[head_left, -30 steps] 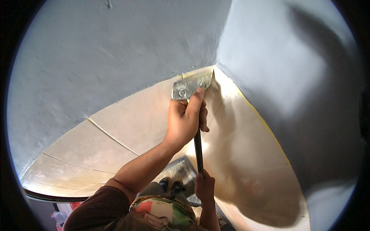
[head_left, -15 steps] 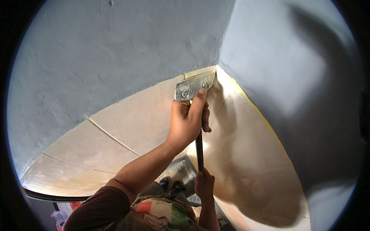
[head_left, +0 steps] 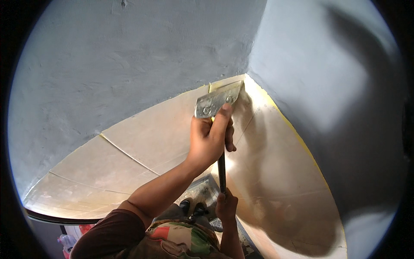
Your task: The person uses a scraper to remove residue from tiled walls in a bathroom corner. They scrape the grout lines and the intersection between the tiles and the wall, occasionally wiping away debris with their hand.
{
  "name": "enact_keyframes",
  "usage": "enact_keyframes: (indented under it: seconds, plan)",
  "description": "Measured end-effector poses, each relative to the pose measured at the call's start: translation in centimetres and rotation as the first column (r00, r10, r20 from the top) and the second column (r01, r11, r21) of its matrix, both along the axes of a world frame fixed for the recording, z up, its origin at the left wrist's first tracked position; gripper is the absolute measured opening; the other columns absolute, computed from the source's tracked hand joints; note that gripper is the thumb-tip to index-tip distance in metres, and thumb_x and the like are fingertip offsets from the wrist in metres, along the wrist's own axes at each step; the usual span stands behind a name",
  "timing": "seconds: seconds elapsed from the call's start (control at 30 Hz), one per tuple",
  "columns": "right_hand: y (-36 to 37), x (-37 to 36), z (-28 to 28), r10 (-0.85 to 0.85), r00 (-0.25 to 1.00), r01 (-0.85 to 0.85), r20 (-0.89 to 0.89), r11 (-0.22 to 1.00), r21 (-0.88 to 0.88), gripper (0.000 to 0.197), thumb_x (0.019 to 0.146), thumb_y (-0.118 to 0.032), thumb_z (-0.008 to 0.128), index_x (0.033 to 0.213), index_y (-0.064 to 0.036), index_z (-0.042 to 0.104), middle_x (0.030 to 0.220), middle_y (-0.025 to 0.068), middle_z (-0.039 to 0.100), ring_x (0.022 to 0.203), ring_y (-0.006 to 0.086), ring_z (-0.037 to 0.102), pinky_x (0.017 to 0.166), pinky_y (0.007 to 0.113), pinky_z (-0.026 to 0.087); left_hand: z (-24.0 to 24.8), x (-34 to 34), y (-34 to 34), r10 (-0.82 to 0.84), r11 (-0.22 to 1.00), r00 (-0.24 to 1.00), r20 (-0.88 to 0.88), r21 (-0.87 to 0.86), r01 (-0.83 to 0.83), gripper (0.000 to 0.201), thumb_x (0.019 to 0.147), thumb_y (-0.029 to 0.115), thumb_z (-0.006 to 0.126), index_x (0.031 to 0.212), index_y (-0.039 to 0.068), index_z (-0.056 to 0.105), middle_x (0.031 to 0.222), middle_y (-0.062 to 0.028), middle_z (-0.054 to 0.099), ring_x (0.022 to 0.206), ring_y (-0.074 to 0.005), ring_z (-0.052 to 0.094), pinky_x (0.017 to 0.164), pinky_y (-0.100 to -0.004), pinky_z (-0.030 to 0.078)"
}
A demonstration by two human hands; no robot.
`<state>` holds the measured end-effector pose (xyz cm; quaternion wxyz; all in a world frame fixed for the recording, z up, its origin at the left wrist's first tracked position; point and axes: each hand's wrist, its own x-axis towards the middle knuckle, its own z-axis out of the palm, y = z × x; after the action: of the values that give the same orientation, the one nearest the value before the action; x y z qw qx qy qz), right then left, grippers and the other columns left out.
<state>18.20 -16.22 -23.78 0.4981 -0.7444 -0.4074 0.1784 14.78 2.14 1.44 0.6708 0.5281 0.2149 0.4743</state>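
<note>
**As one scraper (head_left: 220, 94) is being gripped at both ends, its blade is being held near the top corner of the tiling (head_left: 133, 134)**

The left hand (head_left: 208, 136) is being wrapped around the upper handle (head_left: 221, 172), its fingers curled shut and its thumb being laid on the blade's lower edge. The right hand (head_left: 226, 205) is being clamped around the handle's lower end. The two hands are being held apart, with a stretch of black handle being left bare between them. Whether the tiling is being touched by the blade cannot be told.

The blade is being tilted, its right tip just below the tiling's top corner; two screws (head_left: 207, 111) are being shown on it. Above the tiling's top edges, two gray walls (head_left: 142, 64) are being joined at that corner. Two dark shoes (head_left: 199, 209) are being seen below, and one clear plastic bottle (head_left: 67, 241) beyond the tiling's dark left edge.
</note>
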Motion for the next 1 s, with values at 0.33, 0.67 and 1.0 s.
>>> enact_keyframes:
  seconds: [0.33, 0.67, 1.0]
  plan:
    - [-5.9, -2.9, -0.6, 0.103, 0.987, -0.121, -0.127, 0.982, -0.142, 0.035, 0.098, -0.039, 0.069, 0.097, -0.0071, 0.055, 0.069, 0.0036, 0.054, 0.060, 0.0164, 0.054, 0.058, 0.035, 0.045, -5.9, -6.0, -3.3, -0.389, 0.920, 0.918, -0.074, 0.026, 0.391, 0.038, 0.112, 0.033, 0.042, 0.130, 0.000, 0.047, 0.083, -0.0047, 0.058, 0.072, -0.0143, 0.063, 0.068, -0.0290, 0.051]
    - [-1.2, -4.8, 4.4, 0.022, 0.941, 0.110, -0.337, 0.924, 0.367, 0.037, 0.106, -0.038, 0.055, 0.116, -0.0027, 0.050, 0.079, 0.0001, 0.055, 0.070, 0.0125, 0.053, 0.065, 0.032, 0.045, -1.4, -5.3, -7.4, -0.383, 0.891, 0.909, -0.161, 0.195, 0.410, 0.020, 0.104, 0.009, 0.057, 0.118, -0.005, 0.054, 0.083, -0.0095, 0.070, 0.083, -0.0152, 0.072, 0.074, -0.0301, 0.055]
    - [-0.6, -3.9, 10.9, -0.258, 0.960, 0.196, 0.108, 0.896, 0.399, 0.025, 0.104, -0.017, 0.052, 0.115, 0.0031, 0.060, 0.105, 0.0160, 0.066, 0.105, 0.0240, 0.067, 0.094, 0.037, 0.051, -6.7, -7.0, -3.4, -0.548, 0.767, 0.827, -0.125, 0.319, 0.556, 0.024, 0.112, 0.022, 0.043, 0.102, 0.002, 0.052, 0.071, -0.0001, 0.050, 0.063, -0.0087, 0.046, 0.058, -0.0274, 0.040]
